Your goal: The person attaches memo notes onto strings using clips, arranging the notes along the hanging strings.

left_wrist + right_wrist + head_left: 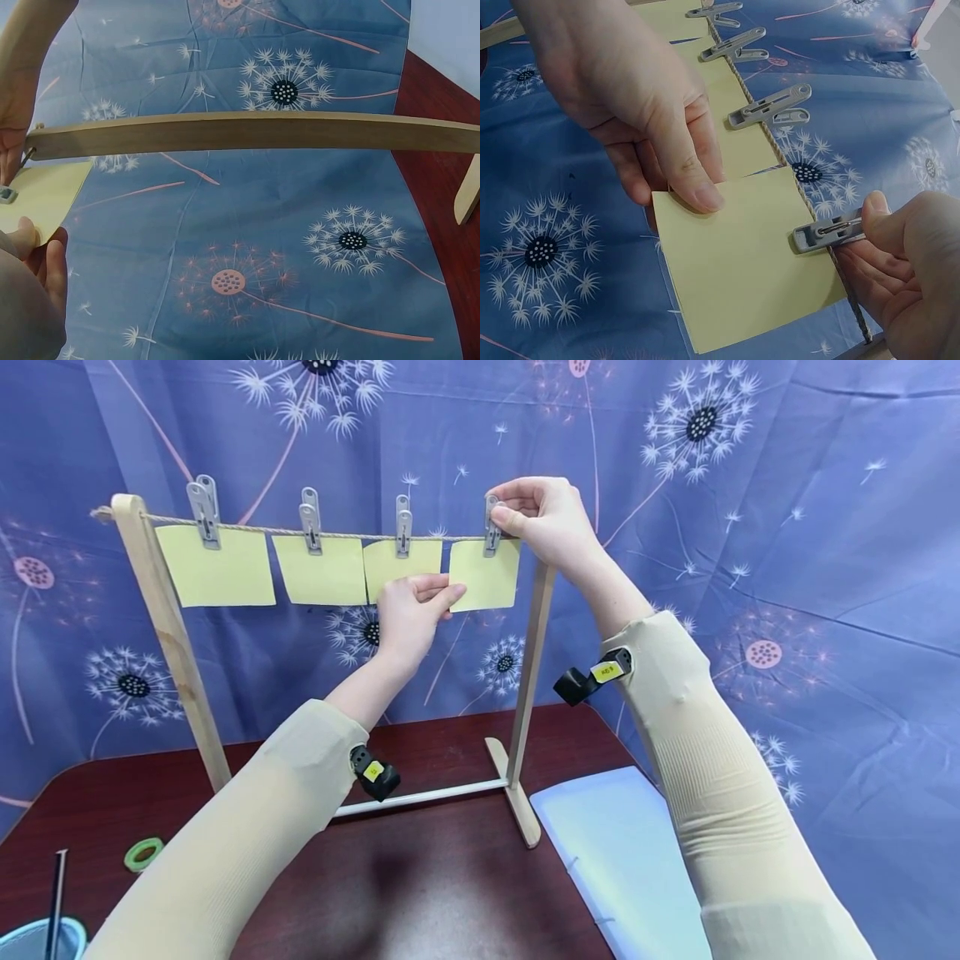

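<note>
Four would exceed the allowed count, so several yellow paper notes hang in a row from a twine line (247, 529), each under a grey clothespin. At the right end, my right hand (551, 522) pinches the handles of the last clothespin (829, 234), whose tip lies over the top edge of the rightmost yellow note (750, 262). My left hand (411, 618) pinches that note's lower left corner between thumb and fingers. In the left wrist view, part of the note (49, 199) shows between both hands.
A wooden frame carries the line, with its right post (531, 677) beside my right hand. On the dark red table (442, 877) lie a white folder-like sheet (622, 852) and a green tape roll (143, 854). A blue cup (71, 935) holds a dark stick.
</note>
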Demonstrator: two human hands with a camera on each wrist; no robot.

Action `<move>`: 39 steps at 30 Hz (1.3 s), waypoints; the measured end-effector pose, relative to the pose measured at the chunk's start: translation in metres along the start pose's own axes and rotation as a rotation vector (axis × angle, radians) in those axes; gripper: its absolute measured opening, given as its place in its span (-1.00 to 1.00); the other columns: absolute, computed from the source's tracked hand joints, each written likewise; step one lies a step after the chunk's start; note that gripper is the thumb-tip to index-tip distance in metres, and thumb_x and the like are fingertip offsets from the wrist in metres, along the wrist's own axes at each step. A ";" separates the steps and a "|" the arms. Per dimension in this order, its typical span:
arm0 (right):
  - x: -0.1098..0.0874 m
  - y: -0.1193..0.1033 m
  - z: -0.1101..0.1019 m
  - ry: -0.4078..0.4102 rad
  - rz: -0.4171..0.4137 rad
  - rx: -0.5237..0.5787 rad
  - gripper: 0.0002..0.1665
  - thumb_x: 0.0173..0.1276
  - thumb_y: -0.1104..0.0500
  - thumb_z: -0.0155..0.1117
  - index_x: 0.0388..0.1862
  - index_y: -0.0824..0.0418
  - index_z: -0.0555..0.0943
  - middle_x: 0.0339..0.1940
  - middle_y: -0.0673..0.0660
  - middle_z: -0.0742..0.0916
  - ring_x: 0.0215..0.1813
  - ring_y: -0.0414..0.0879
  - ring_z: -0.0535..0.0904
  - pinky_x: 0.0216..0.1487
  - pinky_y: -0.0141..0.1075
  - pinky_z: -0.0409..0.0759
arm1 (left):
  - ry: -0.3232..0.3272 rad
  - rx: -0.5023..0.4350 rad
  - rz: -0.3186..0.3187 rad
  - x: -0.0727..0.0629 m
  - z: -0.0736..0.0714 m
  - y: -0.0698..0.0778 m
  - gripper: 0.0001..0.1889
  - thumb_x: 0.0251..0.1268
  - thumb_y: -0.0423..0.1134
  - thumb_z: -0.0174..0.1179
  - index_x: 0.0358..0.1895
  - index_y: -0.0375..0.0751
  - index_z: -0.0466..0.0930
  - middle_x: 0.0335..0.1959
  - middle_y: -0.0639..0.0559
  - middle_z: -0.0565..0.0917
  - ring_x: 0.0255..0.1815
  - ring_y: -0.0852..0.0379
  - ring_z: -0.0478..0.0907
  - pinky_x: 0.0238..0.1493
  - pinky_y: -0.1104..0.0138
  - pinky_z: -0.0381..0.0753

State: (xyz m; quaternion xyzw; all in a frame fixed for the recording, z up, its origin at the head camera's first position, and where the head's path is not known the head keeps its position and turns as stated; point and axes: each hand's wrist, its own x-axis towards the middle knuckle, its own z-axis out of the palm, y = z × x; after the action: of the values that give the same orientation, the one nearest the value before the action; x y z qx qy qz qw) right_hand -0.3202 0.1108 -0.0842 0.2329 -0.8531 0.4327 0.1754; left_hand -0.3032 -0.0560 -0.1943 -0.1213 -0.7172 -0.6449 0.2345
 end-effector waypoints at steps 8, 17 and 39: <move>-0.001 0.002 0.000 -0.011 0.000 0.018 -0.62 0.42 0.18 0.23 0.17 0.25 0.62 -0.05 0.10 0.76 -0.11 -0.26 0.66 0.01 -0.39 0.59 | 0.006 0.001 0.001 0.000 0.000 0.001 -0.63 0.25 -0.22 0.35 0.01 -0.43 0.67 -0.11 -0.28 0.73 -0.66 0.47 0.54 -0.42 0.58 0.52; -0.002 0.003 0.001 -0.022 -0.005 0.071 -0.57 0.41 0.18 0.24 0.23 0.26 0.58 0.08 0.21 0.72 -0.02 -0.22 0.68 0.09 -0.35 0.59 | 0.013 -0.020 -0.005 -0.001 -0.002 0.000 -0.63 0.25 -0.21 0.35 0.01 -0.42 0.67 -0.11 -0.28 0.73 -0.65 0.46 0.54 -0.43 0.54 0.51; -0.011 0.006 0.001 0.042 -0.124 0.257 -0.48 0.35 0.29 0.28 0.28 0.34 0.50 0.20 0.29 0.65 0.20 -0.05 0.62 0.21 -0.32 0.55 | -0.016 -0.054 -0.001 -0.003 -0.008 -0.002 -0.64 0.24 -0.21 0.36 0.00 -0.40 0.68 -0.15 -0.31 0.73 -0.55 0.34 0.63 -0.36 0.53 0.61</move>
State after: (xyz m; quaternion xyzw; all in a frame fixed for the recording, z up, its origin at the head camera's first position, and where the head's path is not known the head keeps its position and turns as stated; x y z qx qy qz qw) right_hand -0.3143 0.1160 -0.0947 0.2966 -0.7709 0.5313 0.1883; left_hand -0.3006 -0.0634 -0.1971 -0.1326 -0.7016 -0.6630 0.2250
